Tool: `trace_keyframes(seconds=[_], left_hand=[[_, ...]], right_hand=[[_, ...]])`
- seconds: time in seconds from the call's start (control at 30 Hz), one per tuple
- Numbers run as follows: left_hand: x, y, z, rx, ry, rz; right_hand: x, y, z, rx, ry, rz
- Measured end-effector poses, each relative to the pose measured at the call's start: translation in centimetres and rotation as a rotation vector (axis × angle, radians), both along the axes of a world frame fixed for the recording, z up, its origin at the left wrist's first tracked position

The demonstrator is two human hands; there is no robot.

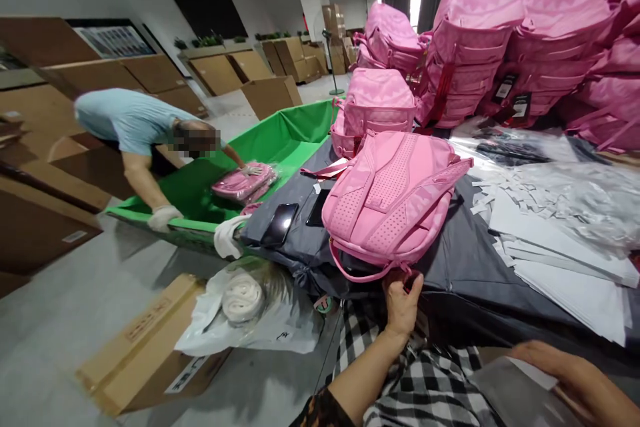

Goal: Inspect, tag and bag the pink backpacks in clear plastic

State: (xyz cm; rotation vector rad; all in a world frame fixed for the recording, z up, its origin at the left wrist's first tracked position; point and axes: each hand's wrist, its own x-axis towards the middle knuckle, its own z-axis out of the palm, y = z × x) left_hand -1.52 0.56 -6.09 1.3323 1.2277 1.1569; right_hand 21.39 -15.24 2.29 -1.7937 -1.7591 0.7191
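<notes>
A pink backpack (387, 197) lies on the dark cloth-covered table with its padded back and shoulder straps facing up. My left hand (401, 303) grips its near edge, thumb and fingers closed by the top loop; the exact bit pinched is partly hidden. Low at the right, my right hand (565, 363) is curled over a translucent plastic sheet or bag (517, 390) above my lap, its fingertips partly out of sight. Left of the backpack lies a black phone (280, 224), and a second dark flat item (318, 208) is half under the backpack.
Pink backpacks (475, 47) are stacked at the far side. White paper sheets (560, 263) and clear plastic (590, 203) cover the table's right. A co-worker (135, 127) bends over a green bin (295, 127), one gloved hand on a wrapped pink bag. A carton (145, 347) stands on the floor.
</notes>
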Motion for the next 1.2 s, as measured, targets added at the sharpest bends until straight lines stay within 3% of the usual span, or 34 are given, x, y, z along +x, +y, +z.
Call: trace_keyframes(seconds=[0.07, 0.17, 0.27, 0.33, 0.47, 0.53, 0.6, 0.73, 0.87, 0.93, 1.03, 1.13, 1.2], left_hand=[[0.0, -0.4, 0.2, -0.048, -0.061, 0.006], [-1.1, -1.8, 0.4, -0.107, -0.143, 0.033], [-2.5, -2.8, 1.0, -0.150, -0.229, 0.050], [-3.3, -2.9, 1.7, -0.188, -0.291, 0.074], [-4.2, -2.8, 3.4, -0.213, -0.330, 0.078], [-4.1, -3.0, 3.8, -0.121, -0.212, 0.050], [-3.7, -3.4, 3.8, 0.039, -0.005, -0.013], [-2.4, -3.7, 2.9, 0.398, 0.421, -0.128], [-1.9, -3.4, 2.4, 0.645, 0.754, -0.111], [-2.1, -3.5, 2.3, 0.667, 0.789, -0.056], [-2.9, -3.9, 1.6, 0.456, 0.505, 0.115], [-3.3, -3.7, 1.0, 0.009, -0.058, 0.272], [-3.0, -3.0, 1.0, -0.227, -0.462, 0.239]], right_hand=[[-0.6, 2.8, 2.2, -0.123, 0.165, 0.087], [-1.6, 6.5, 3.6, -0.126, 0.228, 0.021], [-2.9, 9.3, 2.2, 0.016, 0.116, 0.112], [-3.5, 10.8, 0.5, 0.087, -0.091, 0.179], [-4.5, 13.4, -2.1, 0.015, -0.481, 0.242], [-5.3, 14.6, -2.4, -0.078, -0.367, 0.314], [-6.2, 15.8, -2.1, -0.115, -0.084, 0.338], [-8.1, 17.4, -1.3, -0.156, 0.418, 0.187], [-10.1, 17.2, -1.3, -0.172, 0.562, 0.112], [-10.8, 16.9, -1.7, -0.128, 0.536, 0.080], [-11.3, 17.0, -2.6, -0.073, 0.465, 0.020], [-11.2, 17.3, -3.0, -0.095, 0.438, 0.011], [-11.0, 17.5, -2.9, -0.122, 0.435, 0.017]])
